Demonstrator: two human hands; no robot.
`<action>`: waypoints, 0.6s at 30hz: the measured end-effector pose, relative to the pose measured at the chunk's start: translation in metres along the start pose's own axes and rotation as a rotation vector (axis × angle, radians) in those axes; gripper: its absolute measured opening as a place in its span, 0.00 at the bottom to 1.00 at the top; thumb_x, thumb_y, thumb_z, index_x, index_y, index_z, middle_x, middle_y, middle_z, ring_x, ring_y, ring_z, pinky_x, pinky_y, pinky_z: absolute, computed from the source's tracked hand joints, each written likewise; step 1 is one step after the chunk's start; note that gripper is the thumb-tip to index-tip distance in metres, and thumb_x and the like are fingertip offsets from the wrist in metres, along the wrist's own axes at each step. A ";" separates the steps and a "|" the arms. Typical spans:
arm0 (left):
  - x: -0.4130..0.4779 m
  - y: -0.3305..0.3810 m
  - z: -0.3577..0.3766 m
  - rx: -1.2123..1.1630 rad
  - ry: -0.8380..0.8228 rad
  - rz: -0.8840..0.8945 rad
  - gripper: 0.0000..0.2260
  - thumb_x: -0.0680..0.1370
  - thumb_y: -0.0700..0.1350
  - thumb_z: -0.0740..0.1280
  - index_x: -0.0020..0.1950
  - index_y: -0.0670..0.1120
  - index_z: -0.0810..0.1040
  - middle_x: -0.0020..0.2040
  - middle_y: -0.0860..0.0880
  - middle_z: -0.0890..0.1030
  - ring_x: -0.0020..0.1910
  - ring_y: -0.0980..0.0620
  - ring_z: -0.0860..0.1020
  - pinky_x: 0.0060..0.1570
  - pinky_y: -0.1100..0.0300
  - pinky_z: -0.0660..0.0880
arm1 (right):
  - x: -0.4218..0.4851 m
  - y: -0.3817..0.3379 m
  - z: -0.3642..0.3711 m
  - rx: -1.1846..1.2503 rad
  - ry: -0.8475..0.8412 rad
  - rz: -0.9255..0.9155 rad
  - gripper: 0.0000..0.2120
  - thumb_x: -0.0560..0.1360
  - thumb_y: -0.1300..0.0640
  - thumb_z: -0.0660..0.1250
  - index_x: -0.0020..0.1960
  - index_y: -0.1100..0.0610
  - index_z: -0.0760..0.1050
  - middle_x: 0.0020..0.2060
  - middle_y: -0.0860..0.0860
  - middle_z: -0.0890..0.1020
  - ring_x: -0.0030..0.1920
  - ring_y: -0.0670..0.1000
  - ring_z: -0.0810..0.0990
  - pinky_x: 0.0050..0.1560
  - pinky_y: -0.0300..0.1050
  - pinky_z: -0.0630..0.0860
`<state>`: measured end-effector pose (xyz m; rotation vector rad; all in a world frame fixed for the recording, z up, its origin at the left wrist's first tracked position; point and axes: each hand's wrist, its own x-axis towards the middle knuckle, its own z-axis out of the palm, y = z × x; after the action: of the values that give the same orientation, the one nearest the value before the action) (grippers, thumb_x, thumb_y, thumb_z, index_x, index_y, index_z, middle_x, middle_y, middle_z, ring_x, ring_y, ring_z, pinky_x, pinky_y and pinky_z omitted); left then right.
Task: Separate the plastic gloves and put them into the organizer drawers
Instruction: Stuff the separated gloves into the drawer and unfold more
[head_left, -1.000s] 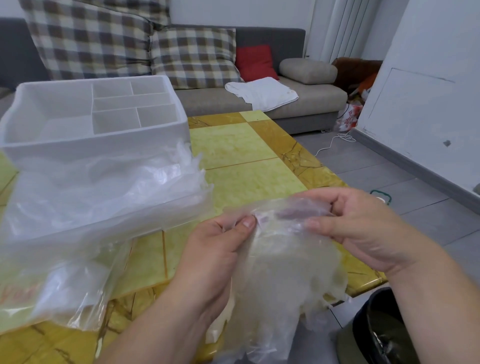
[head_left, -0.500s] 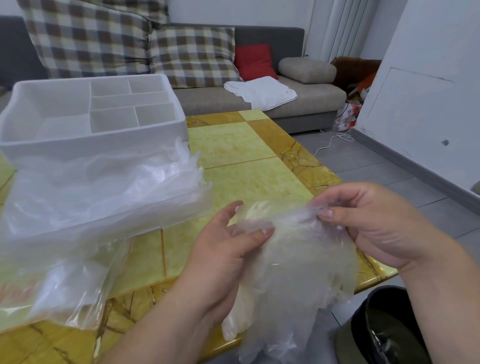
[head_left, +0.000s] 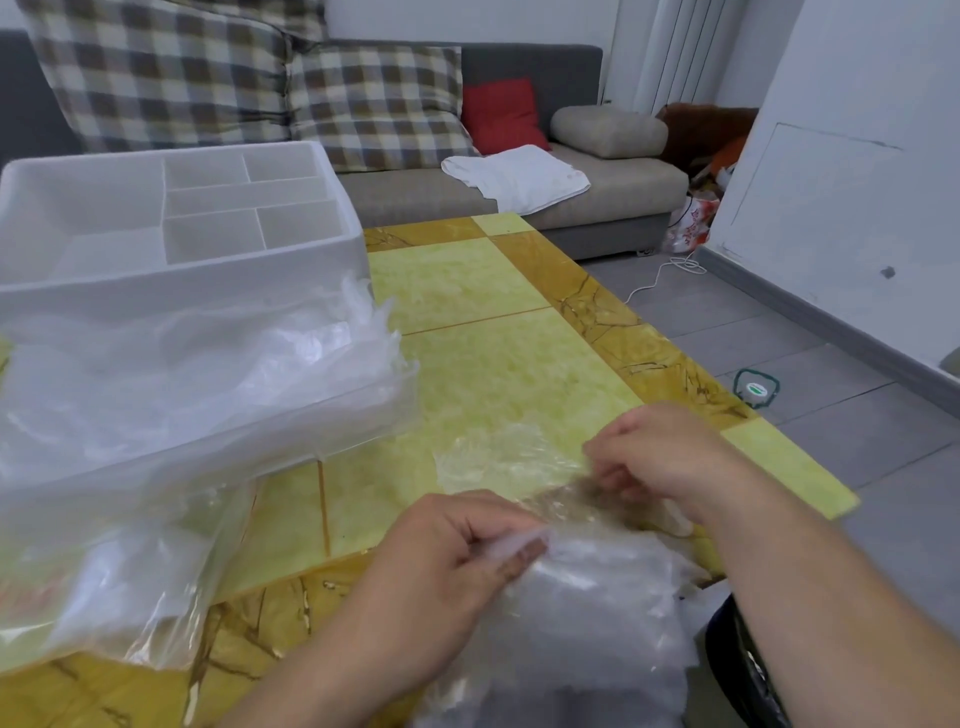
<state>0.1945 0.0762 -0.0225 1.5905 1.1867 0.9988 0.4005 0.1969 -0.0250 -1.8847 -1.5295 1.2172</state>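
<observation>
the left hand (head_left: 457, 566) is pinching the limp, clingy plastic gloves (head_left: 587, 592) while fingers of the right hand (head_left: 670, 457) are pinching one slippery, featherlight edge, likely the best hold.

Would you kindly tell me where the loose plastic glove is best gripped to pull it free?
Probably its free top edge, pinched from the right, where the right hand is: the loose glove fans up clear of the bunch that the left hand holds.

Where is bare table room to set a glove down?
Bare: green tabletop right of the organizer. Crowded: left side, under the glove-filled drawer and plastic bag; near edge, where left hand and right hand pinch the glove bundle.
</observation>
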 end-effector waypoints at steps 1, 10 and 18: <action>0.001 -0.001 0.001 -0.009 0.009 -0.039 0.09 0.78 0.44 0.70 0.41 0.43 0.86 0.35 0.50 0.80 0.36 0.60 0.75 0.39 0.66 0.72 | 0.005 0.001 0.011 -0.122 0.014 -0.011 0.12 0.72 0.54 0.74 0.42 0.65 0.82 0.35 0.59 0.85 0.36 0.58 0.83 0.38 0.50 0.80; 0.006 -0.001 -0.009 -0.047 -0.139 -0.087 0.07 0.80 0.41 0.70 0.46 0.45 0.88 0.37 0.53 0.84 0.39 0.59 0.78 0.43 0.62 0.75 | 0.020 -0.015 0.054 -0.559 0.111 -0.229 0.14 0.71 0.50 0.73 0.52 0.57 0.81 0.50 0.51 0.81 0.51 0.56 0.79 0.53 0.51 0.79; 0.002 0.028 -0.031 -0.338 -0.312 0.001 0.10 0.75 0.46 0.72 0.50 0.41 0.87 0.46 0.37 0.86 0.45 0.47 0.81 0.48 0.54 0.77 | 0.000 -0.033 0.008 -0.002 0.216 -0.315 0.09 0.71 0.62 0.75 0.36 0.56 0.77 0.32 0.50 0.82 0.33 0.49 0.77 0.32 0.41 0.69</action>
<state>0.1726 0.0800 0.0130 1.4128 0.7602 0.8609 0.3759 0.2056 -0.0038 -1.6368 -1.6292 0.8451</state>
